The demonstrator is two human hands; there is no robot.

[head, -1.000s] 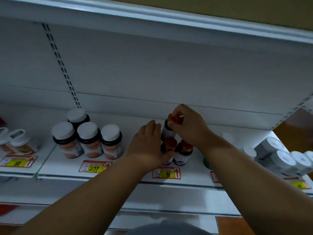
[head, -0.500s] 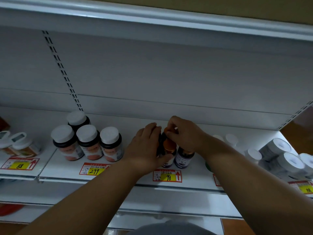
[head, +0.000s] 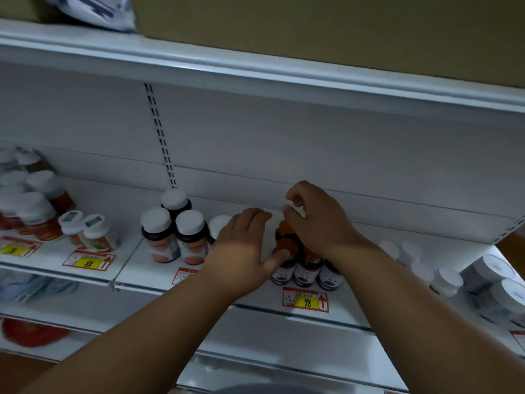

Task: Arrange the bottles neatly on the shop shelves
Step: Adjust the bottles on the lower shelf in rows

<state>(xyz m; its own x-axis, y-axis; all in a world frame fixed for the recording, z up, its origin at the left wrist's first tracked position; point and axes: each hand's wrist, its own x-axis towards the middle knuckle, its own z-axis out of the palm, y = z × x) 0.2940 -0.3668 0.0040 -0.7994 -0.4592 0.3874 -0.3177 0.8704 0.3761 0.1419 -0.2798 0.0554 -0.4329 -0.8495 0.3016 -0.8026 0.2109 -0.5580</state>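
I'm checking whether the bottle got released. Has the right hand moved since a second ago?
Yes. The right hand has lifted off the orange-capped bottles, its fingers now curled above them, higher relative to the 98 price tag.

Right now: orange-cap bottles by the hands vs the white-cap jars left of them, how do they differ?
The orange-cap bottles are slimmer, with purple labels; the white-cap jars are fatter, with orange-red labels. The left hand touches an orange-cap bottle; no hand visibly touches the white-cap jars. Both groups stand upright with dark bodies.

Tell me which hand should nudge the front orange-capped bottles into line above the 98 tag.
Left. The left hand already lies flat against the orange-capped bottles, thumb on the front one; the right hand is curled above them, apparently empty.
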